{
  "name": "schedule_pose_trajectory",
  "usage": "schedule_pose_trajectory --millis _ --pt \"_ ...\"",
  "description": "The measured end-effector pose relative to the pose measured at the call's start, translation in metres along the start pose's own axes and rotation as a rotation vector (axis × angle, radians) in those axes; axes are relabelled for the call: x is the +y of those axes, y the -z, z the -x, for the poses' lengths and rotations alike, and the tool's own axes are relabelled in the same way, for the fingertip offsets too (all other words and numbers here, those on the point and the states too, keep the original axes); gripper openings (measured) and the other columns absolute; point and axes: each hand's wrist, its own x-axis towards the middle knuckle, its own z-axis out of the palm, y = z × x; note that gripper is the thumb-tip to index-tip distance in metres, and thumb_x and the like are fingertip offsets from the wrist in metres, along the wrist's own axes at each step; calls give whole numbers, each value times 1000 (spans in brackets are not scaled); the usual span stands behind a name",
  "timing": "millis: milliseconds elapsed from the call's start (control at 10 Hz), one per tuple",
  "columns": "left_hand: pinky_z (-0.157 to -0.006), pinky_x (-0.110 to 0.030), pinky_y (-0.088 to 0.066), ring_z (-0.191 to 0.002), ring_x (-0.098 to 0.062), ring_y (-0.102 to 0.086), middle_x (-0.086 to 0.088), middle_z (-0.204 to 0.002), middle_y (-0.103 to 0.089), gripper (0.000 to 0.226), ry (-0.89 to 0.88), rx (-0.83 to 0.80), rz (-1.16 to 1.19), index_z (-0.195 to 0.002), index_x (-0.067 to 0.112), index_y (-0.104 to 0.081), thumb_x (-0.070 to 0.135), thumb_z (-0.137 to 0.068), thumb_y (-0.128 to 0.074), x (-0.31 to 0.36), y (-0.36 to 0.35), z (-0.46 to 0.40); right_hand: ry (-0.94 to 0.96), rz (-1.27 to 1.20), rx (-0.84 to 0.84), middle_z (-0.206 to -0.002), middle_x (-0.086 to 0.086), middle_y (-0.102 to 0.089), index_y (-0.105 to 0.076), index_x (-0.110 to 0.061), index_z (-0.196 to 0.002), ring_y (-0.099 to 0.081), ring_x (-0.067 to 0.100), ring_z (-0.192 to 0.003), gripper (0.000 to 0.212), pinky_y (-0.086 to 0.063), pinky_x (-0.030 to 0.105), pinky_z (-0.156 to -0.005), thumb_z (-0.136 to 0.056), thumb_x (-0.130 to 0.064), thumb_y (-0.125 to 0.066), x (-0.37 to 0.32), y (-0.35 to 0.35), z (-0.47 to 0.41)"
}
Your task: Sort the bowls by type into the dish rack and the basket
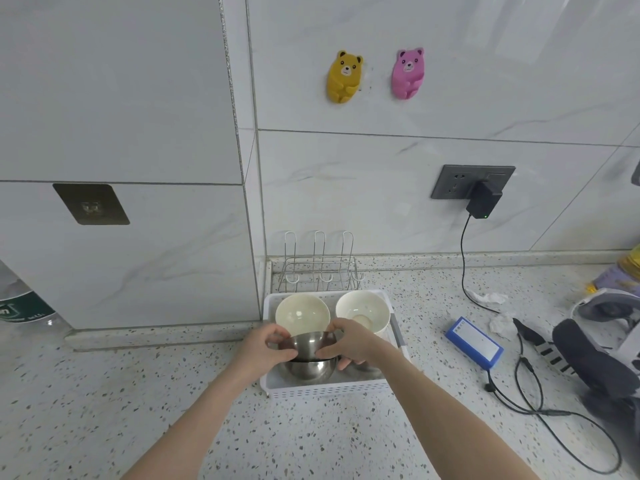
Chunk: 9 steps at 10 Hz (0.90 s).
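1. The person's left hand [266, 348] and right hand [349, 346] both grip a steel bowl [306, 346] by its rim, fingers curled over the edge, thumbs against the outer wall.
2. That bowl is tilted on its side, over the front of the white perforated basket [329, 389] on the speckled counter [138, 410].
3. Just below it, inside the basket, sits a second steel bowl [308, 370].
4. Two cream bowls lean on edge at the back of the basket: the left one [302, 313] and the right one [362, 311], insides facing me.
5. A wire dish rack [320, 268] stands behind the basket, against the wall.
6. A blue pack [474, 342] with a white label lies to the right; its writing is too small to read.
7. At the far left, a green-labelled bottle [20, 306] shows white letters, cut off and illegible.
8. Yellow [344, 77] and pink [408, 73] bear hooks hang on the tiles; a black charger [483, 200] sits in the grey socket.
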Motion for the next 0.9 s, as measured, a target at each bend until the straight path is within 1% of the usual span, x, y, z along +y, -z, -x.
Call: schedule_pose_trajectory --millis 100,200,300,400,500,600,700,800,900 --pt "-76 -22 -44 -95 -4 -61 11 -98 -70 20 -38 16 -13 -92 28 -69 22 -78 -81 0 -1 0 -3 39 1 -81 -2 -68 -54 -24 -90 -70 12 -53 38 -25 17 -34 -70 -30 -85 -1 -1 2" --pt "-71 -19 -44 -88 0 -60 12 -96 -70 19 -45 21 -40 -94 27 -71 23 -78 -81 -1 -2 2 2 72 2 -79 -3 -69 -55 -24 -95 -70 12 -53 40 -28 14 -34 -68 -32 -84 -1 -3 5" --pt "-68 -19 -43 -85 1 -59 13 -93 -70 20 -53 25 -54 -93 29 -71 24 -78 -82 -3 -2 3 19 86 -4 -79 -3 -71 -57 -23 -110 -70 13 -53 49 -30 15 -35 -70 -32 -83 -1 -3 8" --pt "-68 -19 -43 -84 2 -59 15 -92 -69 20 -69 26 -78 -90 33 -70 24 -77 -82 -3 -3 3 15 102 -5 -68 -1 -72 -56 -25 -114 -68 11 -52 46 -32 15 -37 -74 -29 -80 0 -2 11" --pt "-67 -19 -43 -82 2 -59 18 -89 -69 22 -83 27 -84 -83 38 -67 24 -76 -83 -4 -3 3 28 142 -6 -77 6 -75 -56 -27 -118 -68 9 -53 46 -40 18 -45 -77 -28 -78 1 -1 14" --pt "-73 -20 -45 -86 0 -61 18 -90 -69 22 -80 16 -84 -84 39 -66 23 -79 -81 -5 -2 3 41 145 11 -85 5 -75 -55 -29 -125 -69 9 -54 51 -42 19 -48 -78 -28 -77 2 0 17" --pt "-82 -22 -46 -95 -3 -61 20 -97 -67 19 -87 27 -67 -98 34 -67 23 -86 -74 -6 -2 3 83 136 75 -101 -4 -68 -53 -28 -131 -70 10 -60 57 -45 17 -51 -78 -26 -76 4 1 19" --pt "-84 -21 -42 -98 -4 -56 18 -104 -62 27 -59 74 -8 -118 26 -62 22 -92 -67 -4 -1 9 112 136 155 -123 5 -62 -47 -23 -138 -65 7 -67 65 -45 12 -56 -79 -21 -76 4 2 27" --pt "-84 -25 -43 -103 -8 -56 16 -105 -60 23 -31 133 89 -118 27 -60 23 -95 -61 0 3 16 114 27 206 -119 10 -64 -43 -19 -141 -71 15 -60 65 -58 24 -64 -82 -14 -71 0 2 39"
